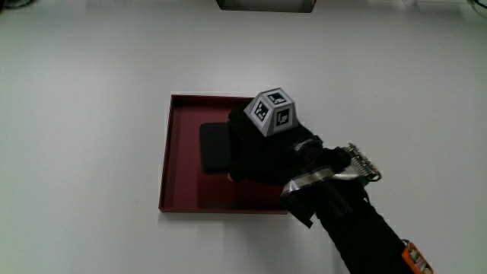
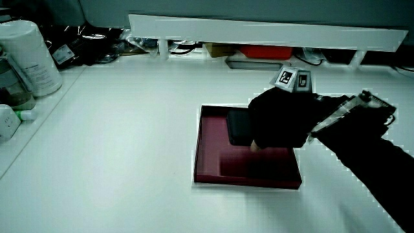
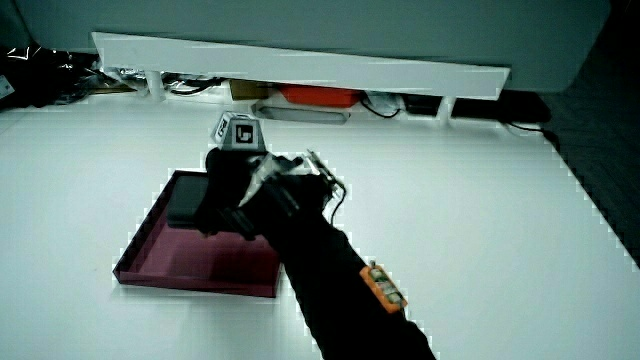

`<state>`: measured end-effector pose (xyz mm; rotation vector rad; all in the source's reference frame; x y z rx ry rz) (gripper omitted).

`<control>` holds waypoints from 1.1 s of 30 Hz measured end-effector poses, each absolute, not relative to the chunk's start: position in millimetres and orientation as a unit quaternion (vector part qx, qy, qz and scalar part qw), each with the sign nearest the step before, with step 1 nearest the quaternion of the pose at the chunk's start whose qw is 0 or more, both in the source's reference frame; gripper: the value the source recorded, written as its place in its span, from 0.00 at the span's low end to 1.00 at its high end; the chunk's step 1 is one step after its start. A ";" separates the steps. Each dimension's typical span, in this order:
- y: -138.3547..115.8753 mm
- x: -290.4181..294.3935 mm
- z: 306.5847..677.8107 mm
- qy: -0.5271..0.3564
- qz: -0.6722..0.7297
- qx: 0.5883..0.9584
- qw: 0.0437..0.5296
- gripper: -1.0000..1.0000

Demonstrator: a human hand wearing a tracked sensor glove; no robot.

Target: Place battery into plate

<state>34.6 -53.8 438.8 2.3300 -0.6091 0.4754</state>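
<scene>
A dark red square plate (image 1: 164,152) lies on the white table and shows in both side views (image 2: 199,145) (image 3: 150,240). A flat black battery (image 1: 215,146) rests low inside the plate, in the half farther from the person (image 2: 237,126) (image 3: 184,206). The gloved hand (image 1: 233,152) reaches over the plate from the person's side and covers one end of the battery, its fingers curled on it (image 2: 259,129) (image 3: 214,205). The patterned cube (image 1: 272,111) sits on the back of the hand. The fingertips themselves are hidden under the hand.
A low white partition (image 2: 259,32) runs along the table's edge away from the person, with a red box (image 2: 262,50) and cables under it. A white canister (image 2: 29,55) and small bottles stand at the table's edge in a side view.
</scene>
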 end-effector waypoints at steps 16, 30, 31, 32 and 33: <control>-22.3 2.5 512.6 -0.234 0.150 0.875 0.397 0.50; -13.8 0.6 524.1 -0.230 0.134 0.867 0.421 0.46; -13.2 1.2 525.2 -0.231 0.139 0.864 0.427 0.42; -12.7 1.8 526.6 -0.231 0.134 0.864 0.427 0.38; -12.9 3.2 529.4 -0.228 0.136 0.861 0.434 0.35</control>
